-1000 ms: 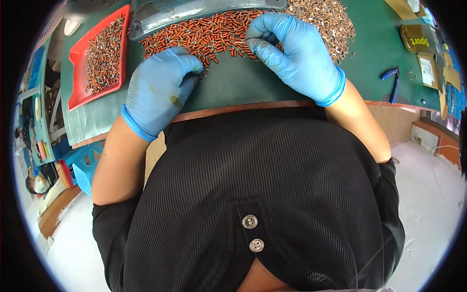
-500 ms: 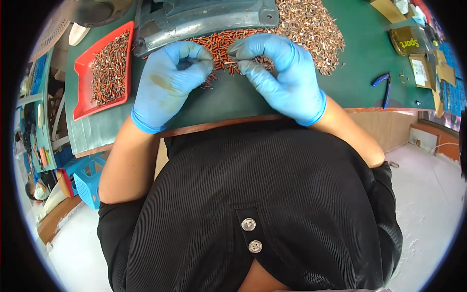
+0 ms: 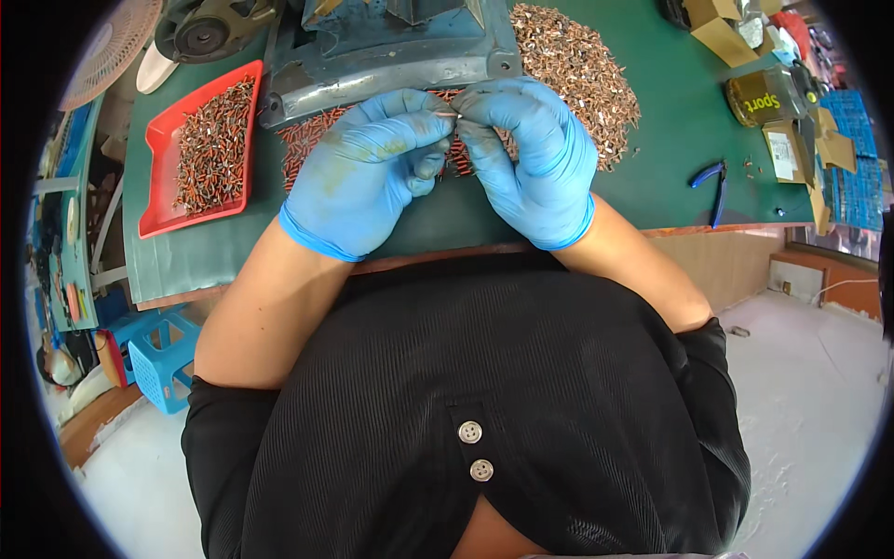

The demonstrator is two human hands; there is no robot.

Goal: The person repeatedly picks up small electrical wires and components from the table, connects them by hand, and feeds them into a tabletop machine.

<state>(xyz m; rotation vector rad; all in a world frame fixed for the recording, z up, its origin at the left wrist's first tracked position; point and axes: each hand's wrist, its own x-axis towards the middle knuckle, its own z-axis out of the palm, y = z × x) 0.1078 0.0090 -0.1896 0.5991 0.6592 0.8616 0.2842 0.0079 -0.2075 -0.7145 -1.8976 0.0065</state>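
Observation:
My left hand [image 3: 368, 177], in a stained blue glove, is closed in a pinch, its fingertips meeting those of my right hand [image 3: 535, 154]. The gloved right hand pinches too. A thin copper-coloured metal piece [image 3: 444, 114] shows where the fingertips meet; most of it is hidden, as is whatever else the left fingers hold. Under and behind both hands lies a spread of small orange-red parts with metal ends [image 3: 305, 144]. Beyond the right hand a heap of small copper-coloured metal pieces [image 3: 582, 79] covers the green tabletop [image 3: 652, 191].
A red tray [image 3: 160, 177] of orange and metal parts stands at the left. A grey-blue machine base [image 3: 391, 70] sits behind the hands. Blue-handled pliers [image 3: 717, 191] lie at the right, near a jar [image 3: 759, 98] and open cardboard boxes [image 3: 717, 33]. A fan [image 3: 112, 51] is far left.
My hands have come together, the left moving right and its fingertips now meeting the right hand's. The view has shifted slightly, showing more of the machine base.

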